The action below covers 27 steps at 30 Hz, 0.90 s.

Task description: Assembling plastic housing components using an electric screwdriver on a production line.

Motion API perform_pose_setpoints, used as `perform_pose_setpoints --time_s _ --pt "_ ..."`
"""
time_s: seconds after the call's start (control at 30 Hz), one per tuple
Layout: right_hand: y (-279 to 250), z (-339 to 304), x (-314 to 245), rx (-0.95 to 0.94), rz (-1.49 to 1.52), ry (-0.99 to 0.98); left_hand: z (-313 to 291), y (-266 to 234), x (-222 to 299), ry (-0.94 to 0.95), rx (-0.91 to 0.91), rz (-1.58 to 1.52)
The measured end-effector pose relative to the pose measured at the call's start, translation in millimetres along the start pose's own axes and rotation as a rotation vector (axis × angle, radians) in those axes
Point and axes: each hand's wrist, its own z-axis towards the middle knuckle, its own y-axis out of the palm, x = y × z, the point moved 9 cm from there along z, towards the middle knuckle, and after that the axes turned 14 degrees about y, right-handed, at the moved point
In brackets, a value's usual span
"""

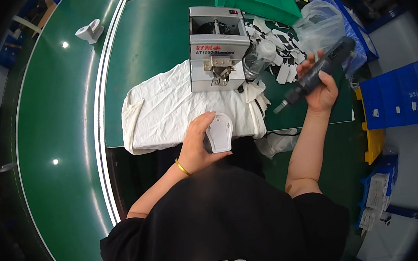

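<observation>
My left hand (196, 146) grips a white plastic housing (221, 134), rounded at one end, above the near edge of the cloth. Raised at the right, my right hand (321, 88) holds a black electric screwdriver (316, 72); its tip points down and to the left, well apart from the housing. A white cloth (164, 107) lies spread on the green table between my hands. Behind it stands a grey screw feeder machine (218, 48) with a metal outlet at its front. What sits on the housing's underside is hidden.
Right of the machine are a clear jar (254, 65) and a pile of white and black pieces (286, 48). A green crate (258, 4) and a clear plastic bag (320, 24) lie behind. Blue bins (398, 96) stand right. Another white part (90, 31) rests on the left green surface (59, 104).
</observation>
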Motion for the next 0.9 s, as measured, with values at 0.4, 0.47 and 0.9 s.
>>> perform_pose_setpoints --time_s 0.4,0.47,0.9 --pt "164.5 69.2 58.6 -0.152 -0.749 -0.192 1.9 -1.4 -2.6 0.037 0.01 0.041" --pt "179.0 62.8 60.4 -0.203 -0.747 -0.223 2.6 -4.1 -3.5 0.022 0.048 -0.021" --pt "193.2 66.7 62.1 0.015 -0.714 -0.236 -3.7 8.2 8.5 0.071 -0.15 0.129"
